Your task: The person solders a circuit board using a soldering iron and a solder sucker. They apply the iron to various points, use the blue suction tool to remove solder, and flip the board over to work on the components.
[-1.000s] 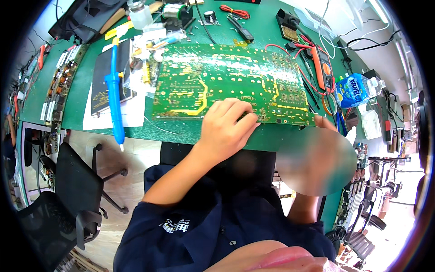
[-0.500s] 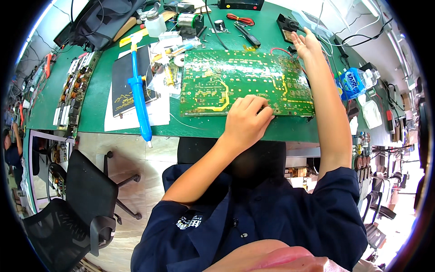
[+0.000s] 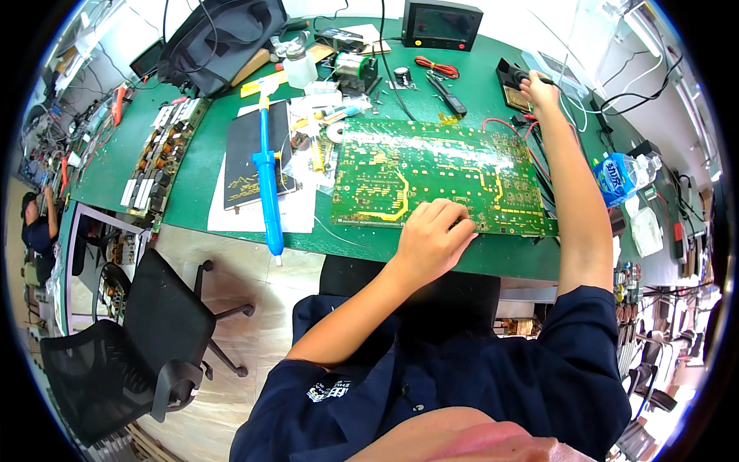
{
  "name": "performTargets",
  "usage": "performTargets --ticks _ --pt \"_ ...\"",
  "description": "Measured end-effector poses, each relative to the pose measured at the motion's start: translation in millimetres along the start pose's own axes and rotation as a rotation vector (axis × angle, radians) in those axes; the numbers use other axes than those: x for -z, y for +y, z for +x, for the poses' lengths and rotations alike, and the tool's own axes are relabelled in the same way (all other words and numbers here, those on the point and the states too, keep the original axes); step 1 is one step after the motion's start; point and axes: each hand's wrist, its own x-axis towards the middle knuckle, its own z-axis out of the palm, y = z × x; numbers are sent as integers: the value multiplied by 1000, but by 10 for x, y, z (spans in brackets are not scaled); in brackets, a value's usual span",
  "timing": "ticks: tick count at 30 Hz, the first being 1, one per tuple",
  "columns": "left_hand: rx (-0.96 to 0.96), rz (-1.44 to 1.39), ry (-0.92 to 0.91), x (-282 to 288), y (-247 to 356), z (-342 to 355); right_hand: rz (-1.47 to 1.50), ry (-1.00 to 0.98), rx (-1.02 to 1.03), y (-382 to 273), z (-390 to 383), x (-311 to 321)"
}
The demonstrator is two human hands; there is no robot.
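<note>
Left hand point(image 3: 437, 241) curls at the near edge of the green rectangular circuit board point(image 3: 445, 175), grip unclear; right hand point(image 3: 541, 92) grasps a slim black handle point(image 3: 547, 80)

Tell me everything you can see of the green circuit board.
The circuit board is a wide, thin, roughly rectangular green panel covered in gold-coloured lines and pads, with a thick yellowish track bending across its left part. Glare streaks its upper half, so it looks glossy. It appears to lie roughly flat on the green table, towards the near side. The left hand is at its near edge, fingers curled; their grip is unclear.
</note>
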Motion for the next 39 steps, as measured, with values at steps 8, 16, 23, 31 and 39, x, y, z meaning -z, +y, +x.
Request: performTargets --ticks 8,16,23,31,39 --pt "3 35 -7 -17 -12 -3 -179 25 538 -445 -786 618" --pt "-18 -72 93 248 182 -139 -22 -211 402 -476 -1980 1400" --pt "337 407 324 1503 -98 -636 295 -368 340 -193 -1993 1441" --pt "520 566 -203 1496 -87 -781 625 -548 292 255 -1563 1588" --pt "568 627 -205 1423 -324 -705 695 -699 257 167 -1872 1489"
